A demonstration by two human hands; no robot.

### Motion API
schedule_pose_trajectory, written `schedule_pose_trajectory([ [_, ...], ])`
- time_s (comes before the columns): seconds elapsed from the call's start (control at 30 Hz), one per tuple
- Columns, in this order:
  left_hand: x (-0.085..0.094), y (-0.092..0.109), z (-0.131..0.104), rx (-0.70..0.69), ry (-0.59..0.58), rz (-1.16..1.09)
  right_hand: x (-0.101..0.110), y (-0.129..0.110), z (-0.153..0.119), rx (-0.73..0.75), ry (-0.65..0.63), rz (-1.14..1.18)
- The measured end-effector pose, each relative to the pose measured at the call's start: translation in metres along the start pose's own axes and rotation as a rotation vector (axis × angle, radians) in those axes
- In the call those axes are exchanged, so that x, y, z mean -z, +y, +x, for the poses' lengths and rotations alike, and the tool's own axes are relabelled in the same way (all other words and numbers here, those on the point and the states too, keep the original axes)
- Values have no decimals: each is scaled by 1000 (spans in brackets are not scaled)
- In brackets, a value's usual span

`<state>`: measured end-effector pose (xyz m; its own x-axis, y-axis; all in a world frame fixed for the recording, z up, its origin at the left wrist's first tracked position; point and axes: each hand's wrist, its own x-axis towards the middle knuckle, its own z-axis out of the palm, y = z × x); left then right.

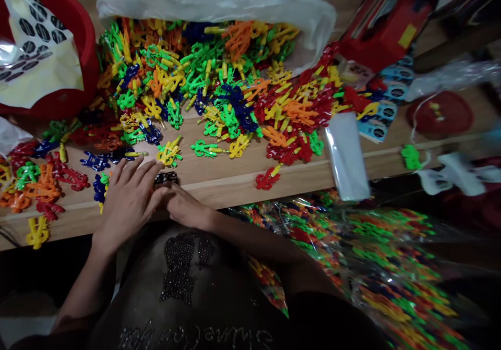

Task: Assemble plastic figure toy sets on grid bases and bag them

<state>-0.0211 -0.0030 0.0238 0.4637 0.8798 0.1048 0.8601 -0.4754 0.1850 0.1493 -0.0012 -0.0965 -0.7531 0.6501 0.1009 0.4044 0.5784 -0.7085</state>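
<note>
My left hand (131,198) lies palm down at the table's front edge, its fingers stretched out over the wood. Beside it, my right hand (188,206) is curled closed, and the left thumb overlaps its fingers. A small black strip with pale outlines (166,178) shows just beyond the two hands; whether the right fingers grip it is hidden. Near the left fingertips lie dark blue plastic figures (96,160) with yellow parts. A yellow figure (169,152) and a green figure (205,149) with a yellow stick rest farther in.
A large heap of coloured plastic figures (203,73) spills from a white sack (219,5). At left stands a red tub (88,42); at right are a clear plastic packet (347,157), blue printed cards (381,123) and a red machine (387,26). Filled bags (391,266) sit below the edge.
</note>
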Motion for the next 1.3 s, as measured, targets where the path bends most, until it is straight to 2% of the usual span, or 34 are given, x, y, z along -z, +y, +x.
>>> schedule_pose_trajectory([
  [0.1, 0, 1, 0, -15, 21, 28, 45, 21, 13, 11, -27, 51],
  [0.2, 0, 1, 1, -11, 38, 16, 87, 51, 31, -31, 182, -39],
  [0.23, -1, 1, 1, -6, 41, 7, 95, 61, 37, -55, 219, -79],
  [0.3, -1, 0, 1, 8, 45, -16, 104, 78, 45, -100, 214, -122],
  [0.37, -1, -1, 0, 21, 47, -41, 103, 86, 46, -132, 183, -119],
  [0.43, 0, -1, 0, 37, 42, -63, 97, 84, 40, -139, 201, -93],
  [0.57, 3, -1, 0, 87, 19, -84, 78, 56, 16, -159, 277, 58],
  [0.7, 3, -3, 1, 62, 9, -75, 46, 29, 6, -167, 192, 213],
  [0.83, -1, -6, 1, 37, 26, -51, 16, 22, 11, -188, 129, 155],
  [0.97, -3, -5, 1, 47, 23, -64, 1, 15, 12, -110, 133, 10],
  [1.13, -2, -2, 3, 29, 23, -55, 0, 8, 16, -6, 109, -47],
  [1.23, -1, -4, 4, 18, 13, -58, 15, 10, 20, -4, 7, -60],
  [1.3, 0, -6, 4, 2, 6, -71, 34, 14, 16, -28, -1, -65],
])
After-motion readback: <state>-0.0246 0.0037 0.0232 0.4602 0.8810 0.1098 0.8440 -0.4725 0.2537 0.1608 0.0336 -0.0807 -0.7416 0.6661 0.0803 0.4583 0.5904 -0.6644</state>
